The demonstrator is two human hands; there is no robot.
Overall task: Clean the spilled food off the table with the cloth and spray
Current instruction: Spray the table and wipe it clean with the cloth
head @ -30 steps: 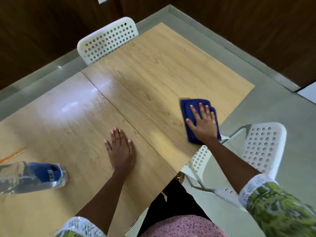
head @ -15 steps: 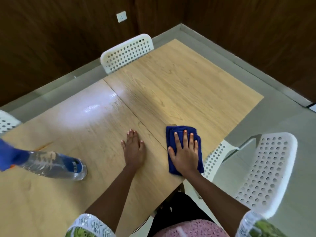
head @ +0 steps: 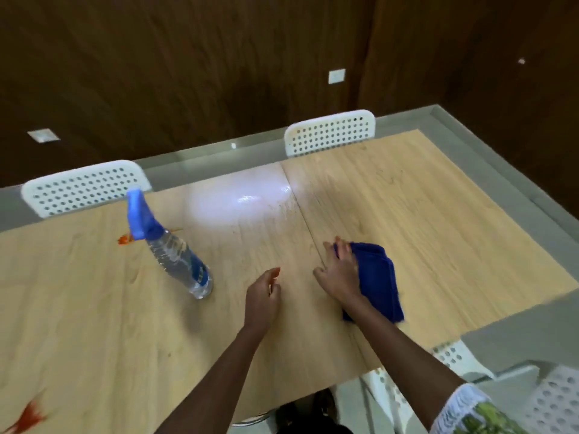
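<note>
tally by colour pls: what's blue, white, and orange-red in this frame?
Blue: 2, the cloth under the right hand and the spray bottle with blue trigger and label
White: 4, chairs
Orange-red: 2, spills
Total: 8

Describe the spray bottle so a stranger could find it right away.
Start at the wooden table and look to its left half. The spray bottle stands there, left of the left hand, just in front of an orange spill. It is the only clear bottle, with a blue trigger top.
</note>
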